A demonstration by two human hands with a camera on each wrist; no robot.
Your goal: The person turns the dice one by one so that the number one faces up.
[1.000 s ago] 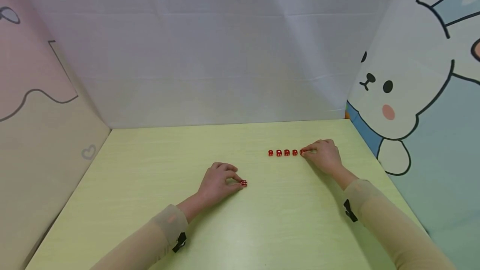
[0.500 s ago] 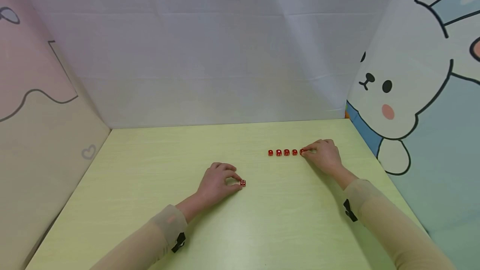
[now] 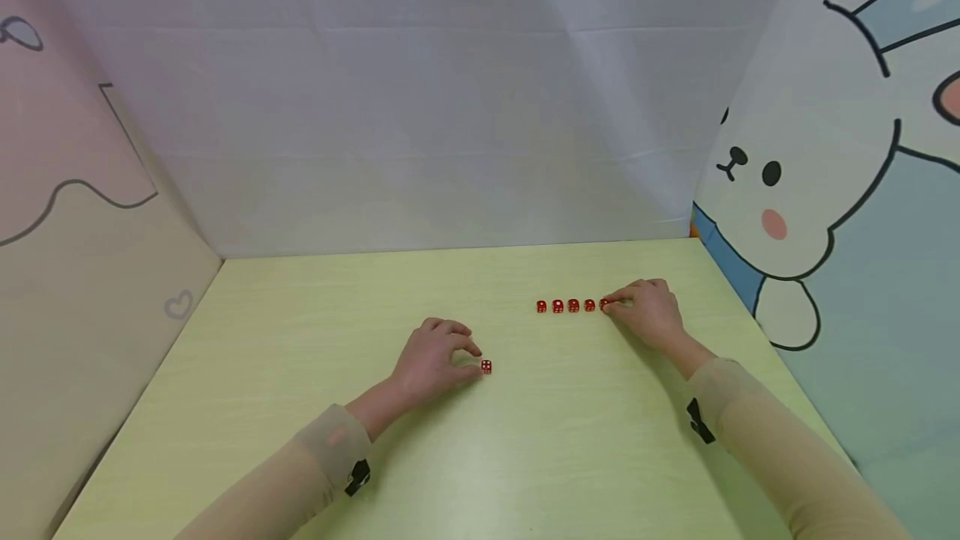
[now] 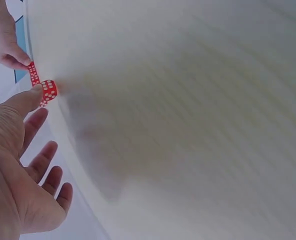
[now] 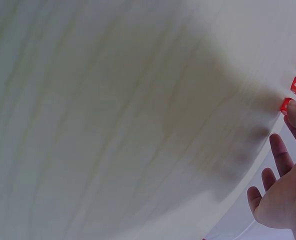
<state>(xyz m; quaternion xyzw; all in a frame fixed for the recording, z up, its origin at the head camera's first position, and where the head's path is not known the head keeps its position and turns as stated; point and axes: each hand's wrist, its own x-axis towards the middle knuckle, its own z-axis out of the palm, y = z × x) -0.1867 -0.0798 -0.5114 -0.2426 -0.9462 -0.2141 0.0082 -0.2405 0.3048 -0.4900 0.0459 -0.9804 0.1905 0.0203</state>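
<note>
In the head view a lone red die [image 3: 487,367] with white pips sits on the table, right at the tips of my left hand [image 3: 433,362]. The left wrist view has the thumb [image 4: 25,101] at that die [image 4: 49,90], while the index finger stands apart from it and the other fingers are spread. Farther back, my right hand [image 3: 647,312] pinches the rightmost die [image 3: 604,304] of a row between thumb and index finger. Its other fingers hang loose in the right wrist view. Part of that die [image 5: 286,105] is covered by the thumb.
Several more red dice [image 3: 573,305] stand in a straight, closely spaced row left of the right hand. The pale yellow table [image 3: 337,298] meets a white back wall [image 3: 450,107], with printed panels [image 3: 885,257] at both sides.
My left index finger has lifted away from the lone die, and the hand has shifted slightly back and left. The die shifted left very slightly. My right hand has held its place.
</note>
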